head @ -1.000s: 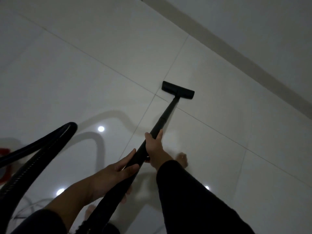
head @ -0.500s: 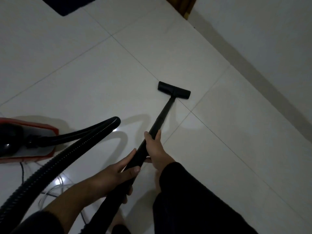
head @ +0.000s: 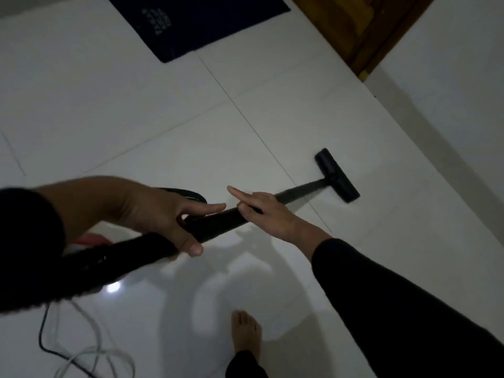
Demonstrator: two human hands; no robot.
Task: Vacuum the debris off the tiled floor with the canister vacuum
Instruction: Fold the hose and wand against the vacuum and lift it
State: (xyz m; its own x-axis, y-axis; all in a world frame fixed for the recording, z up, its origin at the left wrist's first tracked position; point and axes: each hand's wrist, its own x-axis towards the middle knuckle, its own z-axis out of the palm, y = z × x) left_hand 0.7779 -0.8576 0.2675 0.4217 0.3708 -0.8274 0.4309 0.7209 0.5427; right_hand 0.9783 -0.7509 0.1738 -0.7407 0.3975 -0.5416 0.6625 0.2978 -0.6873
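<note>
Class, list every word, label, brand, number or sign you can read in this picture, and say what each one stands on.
Dark blue floor mat: pale printed marks near its left part, too blurred to read.
Black vacuum wand, black floor nozzle and black ribbed hose: no lettering shows.
Nothing else carries text.

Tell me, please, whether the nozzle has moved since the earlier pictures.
Yes. The nozzle lay at a grout crossing; now it sits clear of the grout line, toward the wall.

Bare tiled floor [head: 136, 126] ahead; dark mat [head: 196, 23], door [head: 351, 25] beyond.
</note>
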